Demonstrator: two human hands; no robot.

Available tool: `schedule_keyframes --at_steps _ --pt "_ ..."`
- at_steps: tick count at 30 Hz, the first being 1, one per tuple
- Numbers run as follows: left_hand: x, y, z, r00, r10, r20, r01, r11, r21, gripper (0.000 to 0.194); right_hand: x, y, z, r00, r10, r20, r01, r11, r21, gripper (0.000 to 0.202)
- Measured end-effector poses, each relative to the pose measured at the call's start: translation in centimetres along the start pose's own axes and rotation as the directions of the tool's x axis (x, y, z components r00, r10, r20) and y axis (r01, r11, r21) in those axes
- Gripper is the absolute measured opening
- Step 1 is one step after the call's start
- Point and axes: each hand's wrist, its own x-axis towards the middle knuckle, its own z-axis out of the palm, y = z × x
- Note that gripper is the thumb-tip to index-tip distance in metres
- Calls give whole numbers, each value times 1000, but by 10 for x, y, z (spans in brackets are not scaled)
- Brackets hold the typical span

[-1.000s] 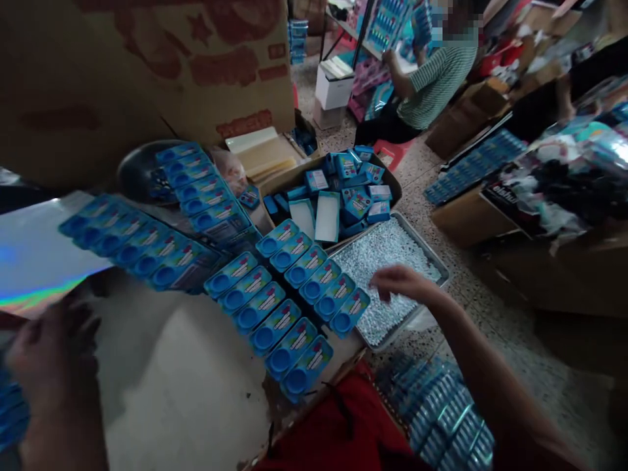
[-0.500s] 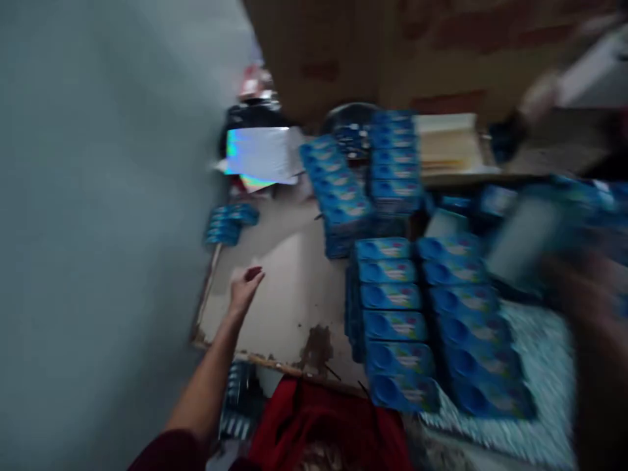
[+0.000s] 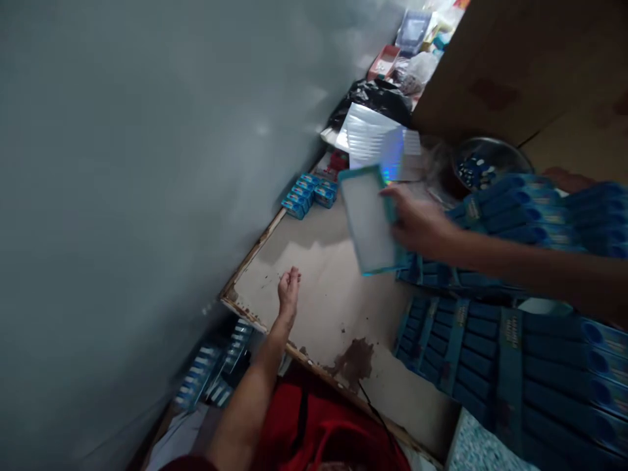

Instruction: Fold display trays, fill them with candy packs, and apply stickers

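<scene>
My right hand [image 3: 422, 222] reaches in from the right and grips the edge of a shallow teal-rimmed box [image 3: 367, 222] with a pale inside, held above the worktable [image 3: 314, 281]. Over the table's left part is my left hand [image 3: 289, 288], its fingers curled together; whether something small is between them cannot be made out. Beyond it, a few small blue boxes [image 3: 299, 196] stand near the wall-side edge. Large stacks of blue boxes [image 3: 490, 347] fill the right side, partly hidden by my right forearm.
A metal bowl [image 3: 490, 160] with small blue and white items sits at the back, near silvery sheets [image 3: 375, 140] and a black bag [image 3: 377, 98]. A grey wall [image 3: 147, 163] borders the left. Another person's hand [image 3: 569, 180] shows behind the stacks.
The view has swung to the left. My right hand has come from the far right to above the table with the teal-rimmed box. My left hand's fingers look more closed.
</scene>
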Motion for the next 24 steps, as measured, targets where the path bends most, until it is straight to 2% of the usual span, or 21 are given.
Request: schedule_keyframes --at_steps 2,4,6,8,10,12,15,17,19,21,24 --pt "7 -8 -14 999 -7 37 8 999 -50 90 -2 -53 57 975 -104 197 105 994 5 78" --pt "19 -17 -24 998 48 38 -49 998 27 79 -7 -93 126 938 -126 324 130 991 8 74" --pt "37 -27 -30 993 120 6 -118 963 243 65 -6 -115 186 908 -127 398 139 990 -1 68" --pt "56 -36 -35 991 133 18 -127 882 454 60 12 -124 222 905 -141 402 156 988 -3 60" --pt "71 -45 -39 989 133 71 -150 826 544 55 48 -128 237 931 -202 303 204 979 24 59" --pt "79 -51 -43 974 192 118 -225 812 539 47 92 -134 239 955 -249 162 243 968 60 66" --pt "81 -55 -54 959 238 151 -282 806 521 44 141 -149 244 984 -171 52 163 979 120 92" --pt "79 -55 -62 967 201 158 -255 803 538 43 154 -160 254 995 -95 13 91 982 165 104" --pt "76 -54 -69 973 178 149 -232 788 571 42 156 -172 266 999 -34 -34 40 983 182 106" --pt "71 -54 -71 972 191 135 -233 760 607 49 155 -182 276 996 36 -84 -21 986 165 100" --pt "65 -56 -65 975 194 113 -220 738 638 61 158 -194 285 985 111 -129 -93 986 141 89"
